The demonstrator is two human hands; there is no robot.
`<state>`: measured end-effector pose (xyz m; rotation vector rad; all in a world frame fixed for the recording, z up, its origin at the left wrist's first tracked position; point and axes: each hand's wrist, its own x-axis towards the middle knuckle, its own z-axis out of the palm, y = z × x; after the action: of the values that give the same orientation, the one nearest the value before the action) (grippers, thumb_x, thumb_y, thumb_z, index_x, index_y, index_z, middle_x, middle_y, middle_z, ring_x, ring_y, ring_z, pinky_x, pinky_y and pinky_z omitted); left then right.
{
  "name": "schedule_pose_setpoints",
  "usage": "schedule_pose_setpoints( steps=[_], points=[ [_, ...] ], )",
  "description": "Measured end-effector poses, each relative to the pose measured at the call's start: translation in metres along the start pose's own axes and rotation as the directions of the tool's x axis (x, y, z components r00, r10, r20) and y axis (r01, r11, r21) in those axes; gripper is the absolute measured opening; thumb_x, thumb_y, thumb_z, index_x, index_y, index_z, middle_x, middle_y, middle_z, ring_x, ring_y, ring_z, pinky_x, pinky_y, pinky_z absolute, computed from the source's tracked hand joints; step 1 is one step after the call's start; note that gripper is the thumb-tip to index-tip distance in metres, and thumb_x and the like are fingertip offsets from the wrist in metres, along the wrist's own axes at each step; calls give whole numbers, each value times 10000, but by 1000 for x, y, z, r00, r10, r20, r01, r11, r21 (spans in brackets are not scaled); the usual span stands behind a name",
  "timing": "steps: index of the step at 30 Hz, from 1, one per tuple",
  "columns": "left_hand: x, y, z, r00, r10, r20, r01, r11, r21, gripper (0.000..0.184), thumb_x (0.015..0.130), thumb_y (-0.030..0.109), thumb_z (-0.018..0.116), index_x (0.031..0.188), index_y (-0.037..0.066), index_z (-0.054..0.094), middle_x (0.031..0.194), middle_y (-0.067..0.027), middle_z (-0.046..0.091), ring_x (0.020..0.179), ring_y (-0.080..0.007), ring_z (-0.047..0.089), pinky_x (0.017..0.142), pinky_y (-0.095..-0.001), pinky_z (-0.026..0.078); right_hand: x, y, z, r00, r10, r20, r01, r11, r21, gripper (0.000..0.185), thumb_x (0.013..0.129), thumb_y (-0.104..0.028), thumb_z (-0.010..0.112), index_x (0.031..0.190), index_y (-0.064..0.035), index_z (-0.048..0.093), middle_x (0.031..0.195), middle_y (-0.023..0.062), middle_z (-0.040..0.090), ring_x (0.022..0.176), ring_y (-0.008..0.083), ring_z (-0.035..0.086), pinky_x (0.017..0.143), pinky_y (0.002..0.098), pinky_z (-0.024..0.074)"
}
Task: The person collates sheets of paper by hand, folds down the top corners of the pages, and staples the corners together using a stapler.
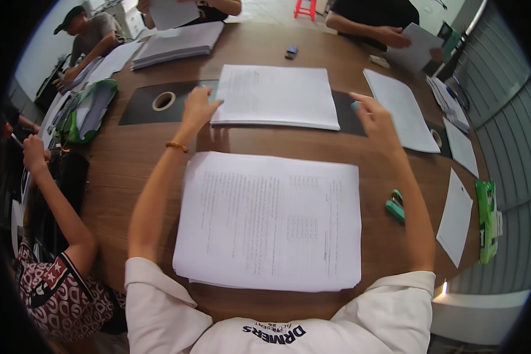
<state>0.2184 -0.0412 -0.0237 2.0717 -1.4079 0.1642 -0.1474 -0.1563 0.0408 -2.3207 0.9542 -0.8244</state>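
Note:
A thick stack of printed sheets (268, 224) lies directly in front of me, its edges slightly uneven. Beyond it rests a second paper stack (277, 97), squared up more neatly. My left hand (199, 109) is at that far stack's left edge, fingers apart; whether it touches the paper I cannot tell. Off the stack's right side hovers my right hand (376, 123), its fingers stretched out and holding nothing. Something blue covers one of its fingertips. To the right of my right hand lies another sheaf of paper (402, 112).
A green stapler (395, 206) sits by my right forearm. Tape rolls (163, 101) lie left and right, and a small blue object (291, 52) lies at the back. Other people handle papers around the wooden table (130, 147). A green folder (88, 112) is at left.

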Motion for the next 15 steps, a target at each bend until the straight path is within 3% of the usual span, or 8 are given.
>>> schedule_pose_setpoints(
  steps=[1, 3, 4, 6, 10, 12, 14, 15],
  points=[
    [-4, 26, -13, 995, 72, 72, -63, 990, -128, 371, 728, 224, 694, 1017, -3, 648, 969, -187, 637, 868, -320, 616, 768, -387, 487, -18, 4, -11, 1000, 31, -1, -31, 1000, -7, 337, 933, -217, 486, 1221, -48, 529, 1184, 165, 565, 1023, 262, 586, 866, 348, 473],
    [-22, 92, -35, 934, 270, 232, -178, 918, -354, 341, 764, 205, 672, 1023, -15, 638, 989, -188, 631, 892, -306, 612, 786, -386, 480, -51, 13, -29, 920, 389, 51, -353, 764, 540, 327, 949, -192, 461, 1195, 12, 530, 1120, 152, 593, 1045, 206, 569, 883, 314, 459],
    [-39, 119, -38, 865, 386, 319, -220, 865, -451, 335, 774, 195, 667, 1034, -14, 633, 1002, -183, 629, 909, -298, 608, 801, -381, 476, -71, 12, -29, 910, 412, 47, -371, 760, 534, 327, 949, -192, 461, 1195, 12, 530, 1120, 152, 593, 1045, 206, 569, 883, 314, 459],
    [-72, 156, -32, 758, 552, 347, -369, 802, -470, 338, 774, 185, 674, 1054, 0, 627, 1040, -169, 621, 970, -282, 586, 843, -364, 458, -111, 4, -18, 888, 451, 85, -350, 546, 761, 326, 956, -176, 440, 1175, 49, 527, 1125, 145, 586, 1036, 194, 570, 891, 297, 449],
    [-99, 184, -17, 727, 606, 324, -366, 741, -564, 327, 789, 176, 662, 1066, 8, 620, 1065, -159, 614, 1011, -277, 561, 883, -354, 437, -156, -17, 1, 838, 544, 47, -321, 421, 848, 309, 951, -155, 442, 1178, 34, 530, 1148, 135, 575, 1046, 183, 562, 888, 291, 449],
    [-98, 182, -29, 732, 570, 374, -313, 768, -558, 364, 808, 163, 645, 1140, 27, 588, 1100, -132, 598, 1068, -244, 537, 939, -337, 406, -167, -24, -5, 875, 481, 61, -384, 610, 693, 336, 944, -138, 447, 1209, 66, 486, 1198, 149, 540, 1091, 198, 541, 928, 307, 440],
    [-99, 167, -43, 787, 515, 340, -285, 792, -540, 360, 830, 190, 619, 1149, 28, 581, 1131, -125, 592, 1089, -232, 531, 946, -336, 400, -174, -21, -14, 892, 435, 124, -403, 639, 655, 371, 937, -131, 458, 1246, 74, 442, 1232, 148, 518, 1099, 199, 539, 949, 313, 430],
    [-100, 154, -49, 838, 455, 301, -263, 821, -507, 368, 845, 202, 603, 1171, 33, 570, 1160, -121, 583, 1106, -228, 523, 952, -338, 395, -176, -18, -16, 882, 422, 210, -422, 507, 752, 393, 937, -139, 462, 1271, 63, 421, 1248, 143, 505, 1133, 197, 515, 961, 311, 418]
  ],
)
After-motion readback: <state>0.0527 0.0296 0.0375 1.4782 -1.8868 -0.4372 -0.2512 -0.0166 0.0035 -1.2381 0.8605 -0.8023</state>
